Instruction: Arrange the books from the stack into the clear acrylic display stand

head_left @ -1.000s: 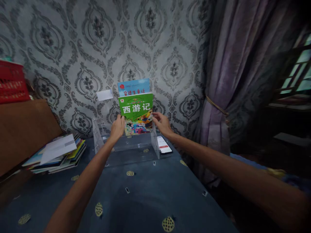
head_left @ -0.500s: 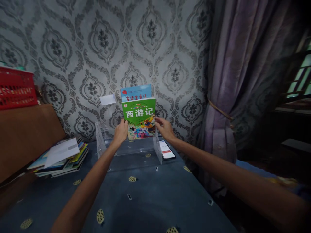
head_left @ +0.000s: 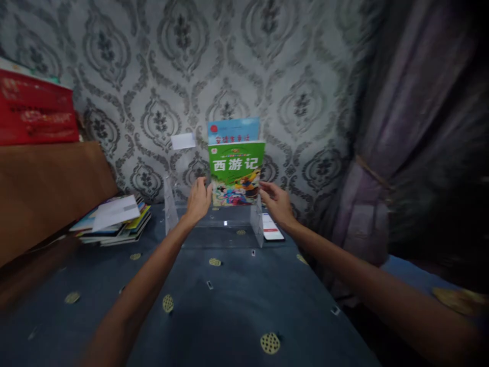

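A green picture book [head_left: 237,171] with large white Chinese characters stands upright, leaning slightly back, in a clear plastic stand [head_left: 256,224]. Behind it rises a blue book [head_left: 233,130], only its upper strip showing. My left hand [head_left: 199,200] is at the green book's left edge, thumb in front and fingers partly hidden. At the right edge, my right hand [head_left: 278,203] pinches the lower part between thumb and fingers. The two hands face each other with the book between them.
Left of the stand lies a stack of books [head_left: 114,224] with a white sheet [head_left: 116,212] on top. A phone [head_left: 272,230] lies right of the stand. A red basket [head_left: 38,109] sits on a brown box [head_left: 53,188]. A tied curtain [head_left: 367,219] hangs at right.
My view has shifted, so everything sits further right and higher. Both hands are slightly lower along the green book's edges. The book keeps its place in front of the blue one.
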The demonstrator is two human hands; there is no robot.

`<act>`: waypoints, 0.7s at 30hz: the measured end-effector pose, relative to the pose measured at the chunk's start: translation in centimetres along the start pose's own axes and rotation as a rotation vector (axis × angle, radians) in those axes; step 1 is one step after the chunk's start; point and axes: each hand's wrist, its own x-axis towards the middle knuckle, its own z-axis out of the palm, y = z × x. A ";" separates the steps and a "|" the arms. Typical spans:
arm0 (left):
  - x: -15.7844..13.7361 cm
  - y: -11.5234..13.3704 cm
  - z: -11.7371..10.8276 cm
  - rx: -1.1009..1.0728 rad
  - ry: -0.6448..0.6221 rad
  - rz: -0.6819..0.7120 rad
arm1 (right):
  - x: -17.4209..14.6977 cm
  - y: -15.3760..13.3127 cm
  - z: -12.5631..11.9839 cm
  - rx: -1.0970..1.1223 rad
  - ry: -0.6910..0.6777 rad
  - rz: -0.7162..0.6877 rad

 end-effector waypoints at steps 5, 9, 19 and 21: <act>-4.8 -3.7 -2.2 0.162 0.009 0.062 | -8.0 -2.3 1.4 0.036 -0.173 0.060; -7.0 -9.0 -5.7 0.394 -0.016 -0.012 | -13.8 -4.0 2.4 0.048 -0.346 0.123; -8.8 -18.1 -13.4 0.816 -0.207 -0.412 | -19.0 -4.4 3.8 0.065 -0.431 0.259; -9.0 -17.9 -14.0 0.824 -0.236 -0.398 | -19.4 -4.2 3.7 0.068 -0.439 0.279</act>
